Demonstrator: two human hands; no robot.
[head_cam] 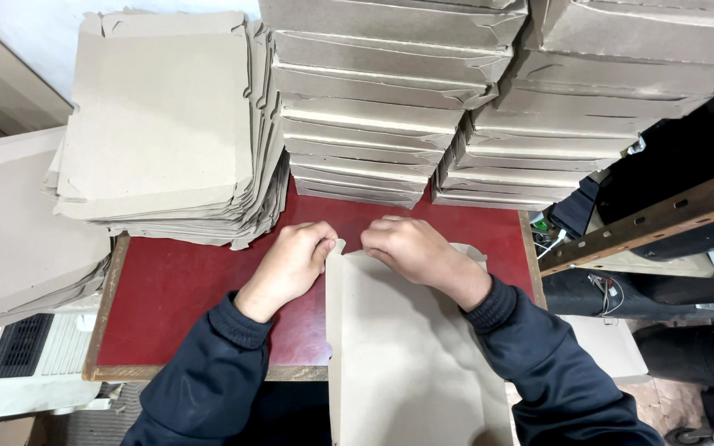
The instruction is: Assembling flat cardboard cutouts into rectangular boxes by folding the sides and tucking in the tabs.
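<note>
Flat cardboard blank [411, 347] lies on the red worktop [175, 281], its near part overhanging the edge. The left hand [291, 264] and right hand [411, 248] each close their grip on its far edge. Stacks of folded boxes [373, 107] and flat blanks [167, 124] stand behind.

Both hands work the far edge of a flat cardboard blank [406, 347] lying on a red table [175, 289]. The left hand [289, 266] pinches a small corner tab [340, 246]; the right hand [411, 248] presses the edge just beside it. Behind the hands stand two stacks of folded boxes [373, 124]. At left sits a pile of flat blanks [163, 124].
</note>
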